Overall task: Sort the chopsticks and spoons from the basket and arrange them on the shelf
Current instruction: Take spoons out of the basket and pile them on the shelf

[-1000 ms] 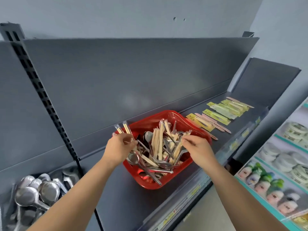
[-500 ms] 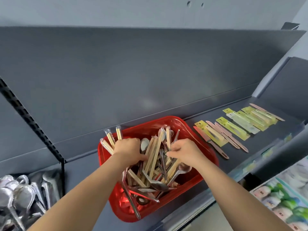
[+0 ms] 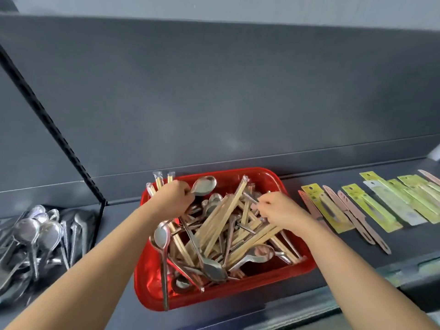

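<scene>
Currently: left hand (image 3: 171, 198) grip closed round wrapped chopsticks (image 3: 157, 184), likely bundling for one trip to shelf (image 3: 409, 248). Right hand (image 3: 281, 208) curled over pile in red basket (image 3: 238, 290), centre frame; whether grip holds anything, cannot tell. Spoon (image 3: 204, 185) handle hidden behind left fist. Sorted spoons (image 3: 35, 234) lower left, cut off.

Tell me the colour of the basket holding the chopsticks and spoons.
Red: the basket is glossy red all over, seen plainly in the head view.

left hand (image 3: 172, 198) gripping, right hand (image 3: 281, 209) pinching, forearms outstretched
</scene>
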A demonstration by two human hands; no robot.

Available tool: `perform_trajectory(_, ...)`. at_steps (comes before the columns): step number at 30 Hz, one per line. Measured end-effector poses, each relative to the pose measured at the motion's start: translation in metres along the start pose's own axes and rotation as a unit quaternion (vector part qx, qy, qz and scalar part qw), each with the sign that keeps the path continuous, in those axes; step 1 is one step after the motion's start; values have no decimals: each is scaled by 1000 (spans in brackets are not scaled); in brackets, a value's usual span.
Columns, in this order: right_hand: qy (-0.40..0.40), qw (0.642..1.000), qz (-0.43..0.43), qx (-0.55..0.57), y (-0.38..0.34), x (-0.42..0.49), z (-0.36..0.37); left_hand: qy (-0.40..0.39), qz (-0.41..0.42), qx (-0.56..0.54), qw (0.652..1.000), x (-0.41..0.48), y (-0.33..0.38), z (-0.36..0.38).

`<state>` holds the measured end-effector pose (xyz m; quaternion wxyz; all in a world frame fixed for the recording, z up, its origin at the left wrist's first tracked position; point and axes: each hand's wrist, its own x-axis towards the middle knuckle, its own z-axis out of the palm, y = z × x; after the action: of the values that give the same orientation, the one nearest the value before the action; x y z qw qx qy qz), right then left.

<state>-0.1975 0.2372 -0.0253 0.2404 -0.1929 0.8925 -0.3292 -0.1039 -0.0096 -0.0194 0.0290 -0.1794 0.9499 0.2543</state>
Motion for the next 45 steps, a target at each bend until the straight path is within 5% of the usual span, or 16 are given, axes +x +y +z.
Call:
perform_trajectory(6, -81, 995, -49, 14, 11, -27, -26, 5, -12, -51, 999, -38, -2, -5)
perform_trajectory(14, -186, 979, -45, -71, 12, -30, 6, 8, -119, 111, 987, -86, -20, -9)
perform_trajectory(22, -192, 970, -92, -117, 3, -23, 26, 4, -166, 89, 982, -103, -14, 4)
perform_trajectory(31, -139, 972, -125, -142, 1, -21, 28, 105, -159, -140, 972, -114, -18, -4)
perform_trajectory(40, -55, 989, -124, -65, -5, -14, -21, 35, -181, -106, 977, -114, -2, 2)
perform_trajectory(45, -76, 992, -101, -14, -13, -10, 9, -8, -200, -43, 979, -110, 13, 15)
